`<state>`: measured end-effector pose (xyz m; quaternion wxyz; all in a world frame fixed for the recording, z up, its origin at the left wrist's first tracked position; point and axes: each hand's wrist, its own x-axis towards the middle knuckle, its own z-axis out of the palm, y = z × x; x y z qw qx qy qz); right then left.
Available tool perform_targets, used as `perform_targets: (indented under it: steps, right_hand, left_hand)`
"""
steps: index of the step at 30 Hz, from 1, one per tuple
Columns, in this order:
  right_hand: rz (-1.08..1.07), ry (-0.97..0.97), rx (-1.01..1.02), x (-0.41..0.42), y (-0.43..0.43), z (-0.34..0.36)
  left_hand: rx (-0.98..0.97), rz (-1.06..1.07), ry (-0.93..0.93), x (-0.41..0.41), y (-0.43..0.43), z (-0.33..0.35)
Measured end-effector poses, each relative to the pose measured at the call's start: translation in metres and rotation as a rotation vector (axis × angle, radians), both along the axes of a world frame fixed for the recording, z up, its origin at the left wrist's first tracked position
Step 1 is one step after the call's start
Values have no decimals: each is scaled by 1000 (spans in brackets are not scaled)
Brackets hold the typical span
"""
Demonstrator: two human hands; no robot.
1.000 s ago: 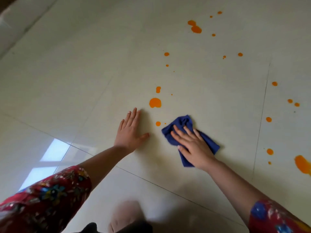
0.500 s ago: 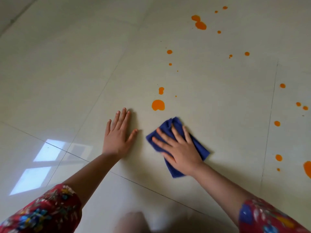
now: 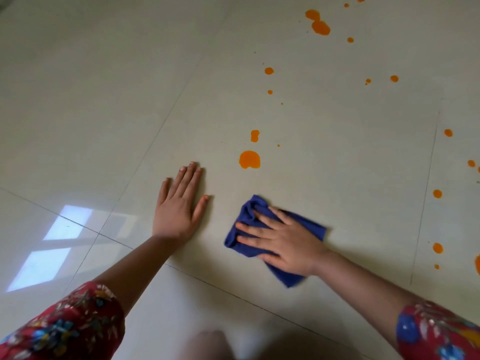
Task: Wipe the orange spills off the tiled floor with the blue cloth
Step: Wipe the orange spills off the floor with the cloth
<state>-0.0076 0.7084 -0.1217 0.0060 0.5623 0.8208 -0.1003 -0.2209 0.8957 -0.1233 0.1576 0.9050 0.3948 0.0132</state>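
Floor: pale glossy tiles, thin grout lines, window glare at left. Spills: orange drops scattered ahead and right. Left hand: flat on tile, fingers straight. Right hand: fingers spread, pressing cloth, below largest spill.

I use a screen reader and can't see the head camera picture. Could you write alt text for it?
A person's right hand presses a blue cloth flat on a pale tiled floor, while the left hand rests open on the tile beside it. Orange spills dot the floor beyond and to the right.
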Motion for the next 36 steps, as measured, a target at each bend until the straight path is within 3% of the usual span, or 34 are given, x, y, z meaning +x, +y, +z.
perform_targets:
  steps: [2,5,7,8,12,13,17,22,25,29,31,34,36]
  right_hand:
    - [-32,-55,11,35,-1,-3]
    - [-474,-77,47,70,27,-6]
    - [-736,-41,95,52,49,-3]
    - [-740,-25,112,37,52,-4]
    - [-237,-26,34,30,31,-2]
    - [-261,-27,45,43,34,-3]
    - [-687,-37,39,84,88,-7]
    - [-763,177,29,76,188,-1]
    - [-529,54,49,24,189,-3]
    - [-132,19,51,16,101,-1]
    - [-211,-18,73,53,85,-3]
    - [-642,-83,87,98,111,-7]
    - [-772,-34,81,86,147,-6]
  left_hand:
    - [-9,-2,-2,0,0,0]
    - [2,14,-13,0,1,-1]
    - [4,44,-51,3,1,-1]
    - [4,73,-87,7,3,2]
    - [23,137,-132,25,24,2]
    - [28,146,-115,28,28,0]
    - [25,183,-93,31,31,-6]
    - [24,171,-92,29,33,-4]
    - [5,188,-146,28,32,-5]
    - [-15,233,-197,26,32,-5]
    - [-10,230,-188,27,31,-4]
    - [13,221,-161,31,30,-4]
    - [14,219,-157,31,30,-4]
